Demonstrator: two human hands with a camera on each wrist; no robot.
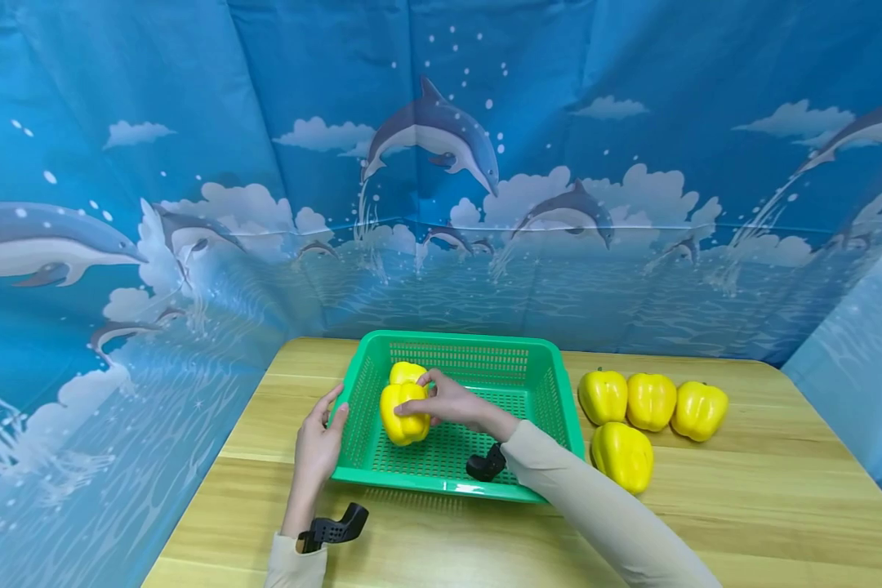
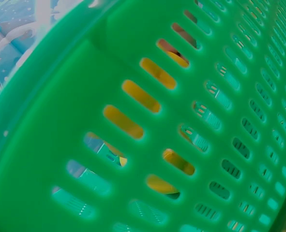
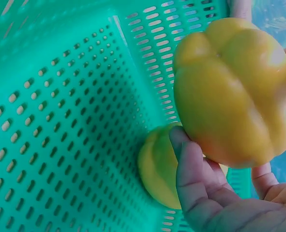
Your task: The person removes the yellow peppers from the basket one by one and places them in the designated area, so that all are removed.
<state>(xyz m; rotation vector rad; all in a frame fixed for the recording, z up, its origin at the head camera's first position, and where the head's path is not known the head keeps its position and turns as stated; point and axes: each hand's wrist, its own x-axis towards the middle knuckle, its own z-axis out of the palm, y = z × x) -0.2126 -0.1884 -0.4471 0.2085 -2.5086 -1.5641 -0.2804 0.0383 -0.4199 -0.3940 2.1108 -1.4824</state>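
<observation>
Set on a light wood-grain table [image 1: 764, 498], a rectangular green plastic basket [image 1: 412, 483] with slotted walls and a perforated floor. Lying inside, toward the back left, one glossy yellow bell pepper [image 1: 406, 371]. Also within the basket's walls, nearer the front, a plump, lobed yellow bell pepper [image 1: 403, 416] held in the right hand [image 1: 456, 403]. Partly overlapping the lower one in the head view; cannot tell whether touching it.

Outside, on the table to the right, four more yellow bell peppers [image 1: 651, 402]: three close together in a row, one nearer the front, just beside the basket's right wall.

At the right hand, thumb and fingers parted to the pepper's girth and curled firmly about its sides. At the left hand [image 1: 318, 439], thumb over the basket's left rim and fingers along the outside, holding the edge; cannot tell how tightly. Strapped at the left wrist, a black plastic device [image 1: 341, 523]; behind the table, a blue dolphin-print cloth [image 1: 441, 269].
</observation>
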